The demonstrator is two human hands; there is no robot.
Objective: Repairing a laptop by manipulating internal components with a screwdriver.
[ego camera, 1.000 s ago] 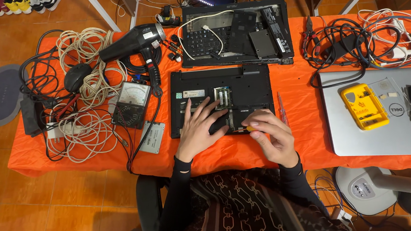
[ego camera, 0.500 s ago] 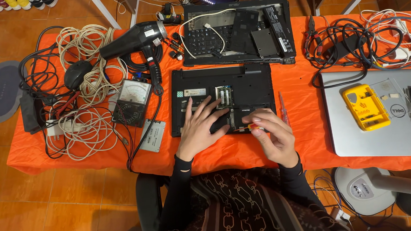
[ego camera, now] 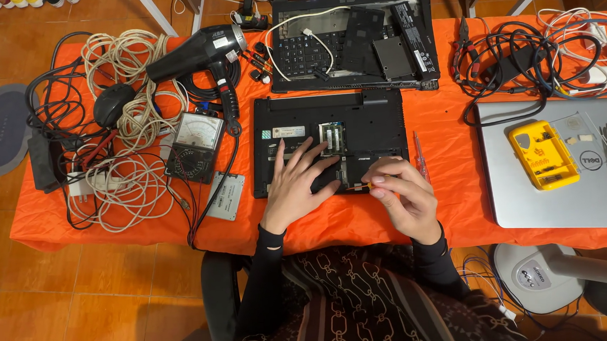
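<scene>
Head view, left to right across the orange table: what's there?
Black computer mouse → analog multimeter → upturned black laptop base, with left hand flat on it and right hand pinching at its near edge → silver laptop → yellow tool case on its lid.

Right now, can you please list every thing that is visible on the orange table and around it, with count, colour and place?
Open laptop base: 1, black, centre, underside up.
Keyboard panel: 1, black, behind the base, loose parts on it.
Hair dryer: 1, black, back left.
Analogue meter: 1, black, pale dial, left of the base.
Flat drive: 1, silver, front left.
Cables: many, white and black, left side.
Mouse: 1, black, among the cables.
Screwdriver: 1, red, right of the base.
Closed laptop: 1, silver, right.
Yellow case: 1, on that laptop.
Tablecloth: 1, orange.
Left hand: flat on the base.
Right hand: fingertips pinched at the base's front edge.
</scene>
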